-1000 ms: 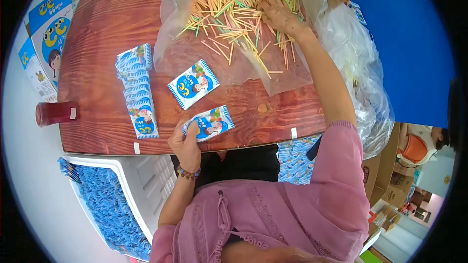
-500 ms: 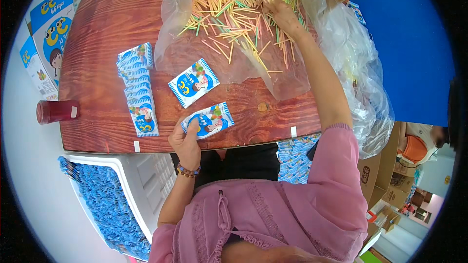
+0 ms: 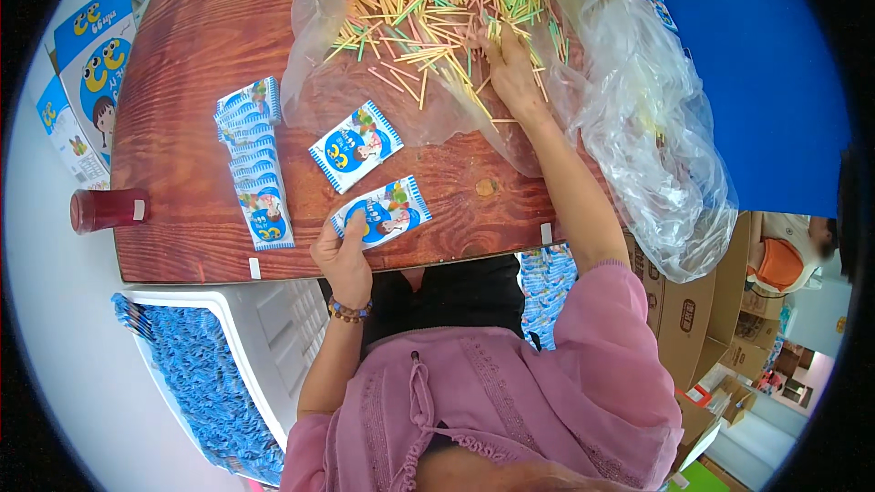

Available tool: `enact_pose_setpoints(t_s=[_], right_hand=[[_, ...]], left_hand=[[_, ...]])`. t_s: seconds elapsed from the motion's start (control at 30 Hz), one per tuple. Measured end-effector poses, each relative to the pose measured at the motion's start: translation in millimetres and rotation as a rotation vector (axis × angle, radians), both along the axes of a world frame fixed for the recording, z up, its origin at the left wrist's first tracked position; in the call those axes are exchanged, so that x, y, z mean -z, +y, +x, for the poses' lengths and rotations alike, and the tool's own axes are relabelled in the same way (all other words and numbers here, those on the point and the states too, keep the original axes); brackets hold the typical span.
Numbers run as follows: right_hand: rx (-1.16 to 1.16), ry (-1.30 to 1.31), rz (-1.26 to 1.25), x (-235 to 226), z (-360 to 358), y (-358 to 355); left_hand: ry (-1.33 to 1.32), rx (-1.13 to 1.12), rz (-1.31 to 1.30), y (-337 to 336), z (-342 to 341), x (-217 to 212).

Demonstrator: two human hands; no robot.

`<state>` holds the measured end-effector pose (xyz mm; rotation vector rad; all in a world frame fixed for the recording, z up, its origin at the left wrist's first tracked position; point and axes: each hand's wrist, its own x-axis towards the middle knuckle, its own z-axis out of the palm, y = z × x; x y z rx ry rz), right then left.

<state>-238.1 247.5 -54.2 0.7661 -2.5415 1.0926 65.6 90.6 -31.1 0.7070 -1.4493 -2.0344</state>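
My left hand (image 3: 343, 253) grips one end of a blue-and-white candy packet (image 3: 392, 214) at the table's near edge, thumb on top. Just beyond it lies a second packet of the same kind (image 3: 356, 147), flat on the wood. To its left runs an overlapping row of such packets (image 3: 259, 169). My right hand (image 3: 512, 73) is at the near side of a loose pile of thin pastel sticks (image 3: 428, 0), its fingers closed around a few of them. The pile, in pink, yellow and green, rests on a spread clear plastic bag (image 3: 314, 46).
A red-lidded jar (image 3: 108, 210) stands at the table's left edge, near printed cartons (image 3: 96, 64). Below, a white crate (image 3: 228, 319) holds many blue packets. Crumpled plastic (image 3: 656, 128) hangs at the right beside a blue panel (image 3: 756, 82) and cardboard boxes (image 3: 684, 319). Another person (image 3: 786, 255) is at far right.
My right hand has drawn back from deeper in the pile toward me and slightly left. My left hand keeps the packet at nearly the same place.
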Motion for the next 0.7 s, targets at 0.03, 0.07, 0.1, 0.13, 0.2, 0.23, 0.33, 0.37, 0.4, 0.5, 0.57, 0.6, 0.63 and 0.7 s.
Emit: enact_pose_setpoints(t_s=[0.03,0.07,0.1,0.13,0.2,0.23,0.33,0.37,0.4,0.5,0.57,0.6,0.63,0.7], right_hand=[[0.002,0.001,0.0,2.8,-2.3,2.7],[-0.021,-0.038,-0.051,5.2,-4.7,6.6],[-0.042,-0.077,-0.1,7.6,-7.0,11.0],[-0.05,-0.084,-0.104,1.7,0.5,3.7],[-0.139,-0.407,-0.528,-23.8,24.1,-10.3],[-0.139,-0.407,-0.529,-24.7,28.7,-8.0],[-0.08,0.003,-0.027,-24.0,32.2,3.6],[-0.084,-0.004,0.046,-20.0,29.9,9.1],[-0.087,-0.012,0.118,-16.7,28.5,13.6],[-0.054,-0.319,-0.314,-30.5,42.2,8.7],[-0.159,-0.552,-0.702,-60.4,67.2,-5.4],[-0.252,-0.779,-1.088,-71.4,80.7,-11.6],[-0.241,-0.679,-1.041,-75.3,90.9,-16.8],[-0.313,-0.66,-1.115,-76.7,109.0,-25.8]], left_hand=[[0.0,-0.003,-0.006,1.2,-0.3,-0.7],[0.002,0.0,-0.006,2.0,-1.1,-0.7],[0.012,0.009,0.01,2.7,-2.4,0.1],[0.014,0.006,0.021,0.4,0.5,2.5],[0.019,0.0,0.012,-4.9,5.7,8.5],[0.03,0.004,0.005,-5.8,6.8,10.7],[0.045,-0.001,0.023,-6.6,7.4,16.2],[0.047,0.005,0.023,-7.3,6.9,17.5],[0.064,0.016,0.06,-8.5,6.2,18.4],[0.12,0.004,0.218,-5.9,-2.9,-6.1],[0.212,0.053,0.34,-9.4,-5.9,-15.7],[0.238,0.072,0.368,-9.2,-10.4,-18.8],[0.264,0.086,0.392,-8.6,-16.2,-23.2],[0.28,0.123,0.451,-6.3,-31.3,-22.5]])
